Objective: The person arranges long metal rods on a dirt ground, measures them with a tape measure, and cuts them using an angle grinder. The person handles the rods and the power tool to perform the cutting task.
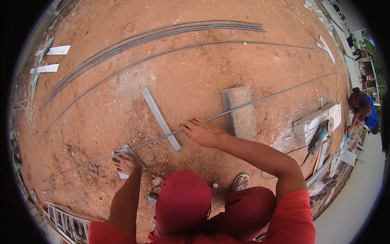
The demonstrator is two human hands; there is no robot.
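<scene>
Right fingers (pixel 196 120) on grey rod (pixel 219 115)

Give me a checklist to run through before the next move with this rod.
1. Right hand at the rod: ok, fingers lie over it.
2. Left hand closed around the rod: cannot tell, it is at the rod but its grip is unclear.
3. Rod passing over the concrete block: ok, it crosses the top.
4. Angle grinder apart from both hands: ok, it lies off to the right.
5. Angle grinder switched off: cannot tell.
6. Closed footwear: not ok, the visible foot wears an open sandal.
</scene>
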